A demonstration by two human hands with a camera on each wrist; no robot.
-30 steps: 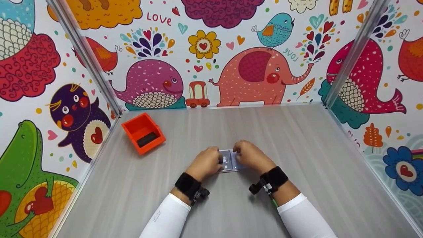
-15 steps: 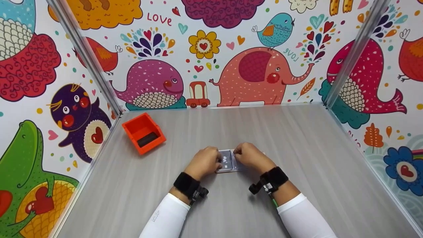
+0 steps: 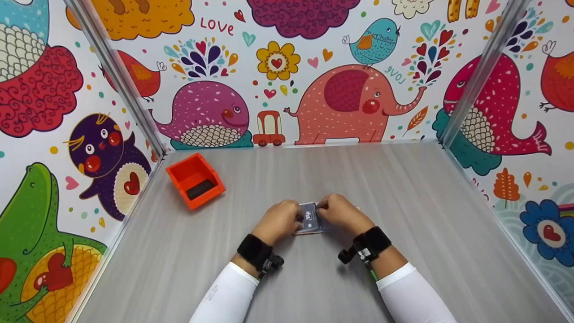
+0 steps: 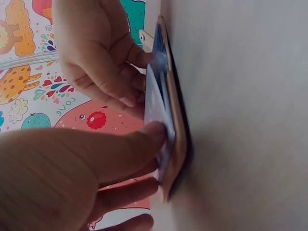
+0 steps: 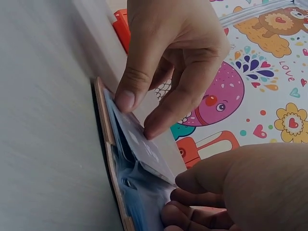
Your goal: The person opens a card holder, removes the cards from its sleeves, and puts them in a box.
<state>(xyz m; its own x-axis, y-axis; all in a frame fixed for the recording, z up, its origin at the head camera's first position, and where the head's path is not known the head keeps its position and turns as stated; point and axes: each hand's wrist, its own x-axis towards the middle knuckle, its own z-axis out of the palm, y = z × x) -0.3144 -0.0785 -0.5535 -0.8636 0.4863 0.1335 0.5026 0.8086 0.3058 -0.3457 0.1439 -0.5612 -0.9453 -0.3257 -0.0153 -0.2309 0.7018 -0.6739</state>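
A card holder lies opened flat on the table, its brown cover edge and clear plastic sleeves showing in the wrist views. A grey card with "Vip" printed on it sits over the holder's left side, tilted up from the sleeves. My left hand holds this card between thumb and fingers at its left part. From the other side, my right hand pinches a clear sleeve by the card's right edge. Its fingertips are partly hidden in the head view.
An orange bin stands at the back left of the table with a dark block-like object inside. Printed wall panels close off the back and both sides. Each wrist wears a black strap with a small camera.
The card has shifted slightly right, closer to my right hand, and my left hand moved a little with it. My right hand stays almost in place.
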